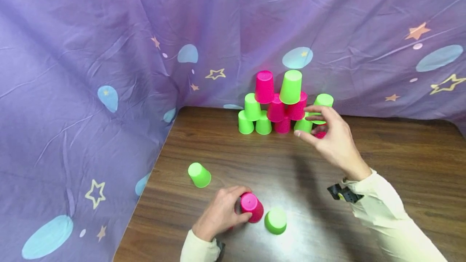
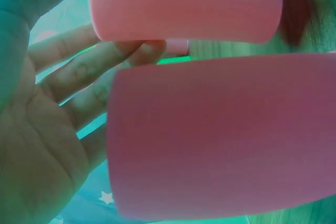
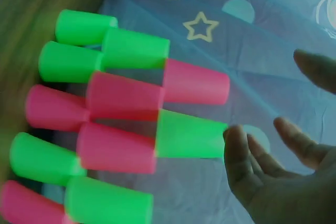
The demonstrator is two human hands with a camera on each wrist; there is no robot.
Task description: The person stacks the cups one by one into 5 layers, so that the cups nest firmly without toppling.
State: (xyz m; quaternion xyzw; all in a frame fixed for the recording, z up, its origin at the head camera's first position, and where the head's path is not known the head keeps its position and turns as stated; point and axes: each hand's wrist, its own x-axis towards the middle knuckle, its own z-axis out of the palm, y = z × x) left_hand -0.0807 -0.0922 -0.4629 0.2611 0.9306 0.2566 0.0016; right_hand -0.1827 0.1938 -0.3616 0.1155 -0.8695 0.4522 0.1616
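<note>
Stack (image 1: 276,109): upper cups (image 1: 291,87) bridged across pairs, seemingly for support. Red cup (image 1: 253,210), stack's 7 o'clock: pinched by fingers of left hand (image 1: 223,212). Right hand (image 1: 336,144), stack's 4 o'clock: fingers spread, nothing held.

The brown wood-grain counter (image 1: 225,153) bears a far row of five cups (image 1: 282,125), a left green cup (image 1: 199,175) and a near green cup (image 1: 276,220).

Losing most of the bottom-right red cup (image 1: 321,134) behind the right hand (image 1: 336,142); cutting off both sleeves (image 1: 386,209) at the head view's edge. Cropping the upper pink cup (image 2: 186,9) and lower pink cup (image 2: 220,140) in the left wrist view; blurring a dark red patch (image 2: 298,9) there.
</note>
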